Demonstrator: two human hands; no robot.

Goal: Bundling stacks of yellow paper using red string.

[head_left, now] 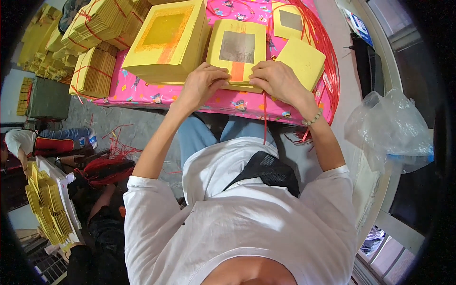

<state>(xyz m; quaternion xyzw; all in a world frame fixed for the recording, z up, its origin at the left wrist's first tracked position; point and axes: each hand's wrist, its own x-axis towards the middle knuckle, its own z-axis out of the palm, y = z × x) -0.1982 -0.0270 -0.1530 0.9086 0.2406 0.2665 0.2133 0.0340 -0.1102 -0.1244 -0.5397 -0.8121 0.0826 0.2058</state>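
Observation:
In front of me lies a short stack of yellow paper sheets (217, 50), its top sheet bearing a grey square and an orange stripe. At the stack's near left corner, my left hand (204, 84) is closed with thumb and fingers pinching the sheets' edge. My right hand (279, 81), a bead bracelet on its wrist, grips the near right corner the same way. A red plastic strip (264, 114) hangs below the right hand over the table edge; whether it passes under the stack is hidden.
A taller stack of yellow paper (154, 71) stands left on the pink patterned tablecloth (209, 103). Plain yellow sheets (301, 61) and a bunch of red strips (330, 52) lie right. Tied yellow bundles (92, 71) fill the far left. Other people handle a yellow-stacked tray (73, 213) at lower left.

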